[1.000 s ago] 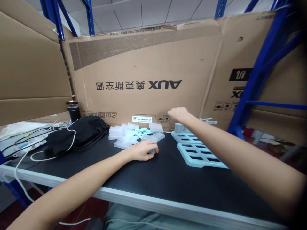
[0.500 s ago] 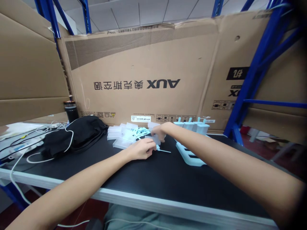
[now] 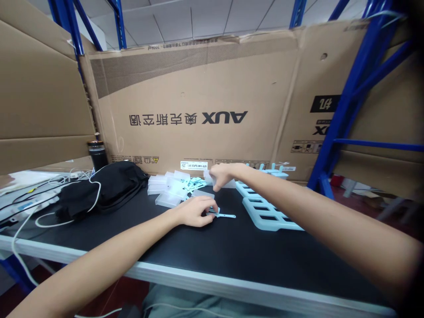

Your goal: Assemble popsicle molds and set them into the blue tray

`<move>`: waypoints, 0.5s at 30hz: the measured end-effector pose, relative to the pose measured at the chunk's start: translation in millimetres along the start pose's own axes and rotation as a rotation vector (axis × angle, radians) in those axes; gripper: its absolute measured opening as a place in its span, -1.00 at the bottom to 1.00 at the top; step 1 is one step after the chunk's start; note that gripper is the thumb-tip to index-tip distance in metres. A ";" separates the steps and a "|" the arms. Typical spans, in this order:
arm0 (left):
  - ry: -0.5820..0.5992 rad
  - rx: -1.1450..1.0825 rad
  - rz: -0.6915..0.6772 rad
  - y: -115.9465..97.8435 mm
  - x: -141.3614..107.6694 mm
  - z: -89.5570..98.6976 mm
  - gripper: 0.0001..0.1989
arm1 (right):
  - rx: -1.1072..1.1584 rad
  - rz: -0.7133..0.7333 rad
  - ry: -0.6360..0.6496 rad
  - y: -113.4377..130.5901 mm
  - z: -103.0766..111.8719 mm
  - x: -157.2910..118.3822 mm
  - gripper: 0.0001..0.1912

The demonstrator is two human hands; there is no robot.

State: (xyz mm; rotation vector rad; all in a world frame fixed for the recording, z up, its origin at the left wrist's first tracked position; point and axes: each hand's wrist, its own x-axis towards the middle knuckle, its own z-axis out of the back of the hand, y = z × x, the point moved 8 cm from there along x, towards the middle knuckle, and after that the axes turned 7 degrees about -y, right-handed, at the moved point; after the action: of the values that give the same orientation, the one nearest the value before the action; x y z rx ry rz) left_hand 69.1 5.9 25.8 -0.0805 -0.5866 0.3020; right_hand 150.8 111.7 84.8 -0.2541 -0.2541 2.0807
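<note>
My left hand [image 3: 198, 211] rests on the black tabletop, thumb and fingers pinched on a light-blue ice-pop stick [image 3: 227, 216] that points to the right. Just beyond it, my right hand [image 3: 221, 175] is closed at a clear plastic ice-pop mould [image 3: 207, 177], its fingertips partly hidden. Another clear mould [image 3: 202, 194] lies right behind my left hand. Several more clear moulds [image 3: 168, 199] and a heap of light-blue sticks [image 3: 196, 183] spread to the left. Under my right forearm stands a light-blue slotted rack [image 3: 265, 221], partly covered by the arm.
A black fabric bag [image 3: 106, 187] with white cables [image 3: 96, 198] lies at the left, a dark bottle [image 3: 98, 155] behind it. A large cardboard panel [image 3: 185, 88] closes off the back. Blue rack posts [image 3: 344, 101] stand at the sides. A metal edge [image 3: 205, 278] runs along the table front.
My right hand has moved up and away from my left hand. The left fingers have opened slightly around the stick, showing more of it. My right forearm now hides the moulds standing on the rack.
</note>
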 end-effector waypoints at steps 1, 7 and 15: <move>-0.013 0.044 0.011 0.2 0.6 2.2 -0.85 | 0.020 -0.015 0.014 -2.0 1.0 -1.9 -0.36; -0.010 0.236 0.142 20.4 1.2 -0.3 -0.80 | 0.291 -0.321 0.420 -16.7 -23.0 -25.6 -0.47; -0.007 0.122 0.270 33.3 -2.0 -3.3 -0.77 | 0.414 -0.494 0.587 -8.0 -40.3 -29.2 -0.69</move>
State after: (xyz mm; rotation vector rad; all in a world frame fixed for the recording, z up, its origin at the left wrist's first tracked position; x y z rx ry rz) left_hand 60.8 37.1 16.6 -0.0411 -0.5633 0.5997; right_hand 183.1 93.4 50.8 -0.4784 0.4273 1.4479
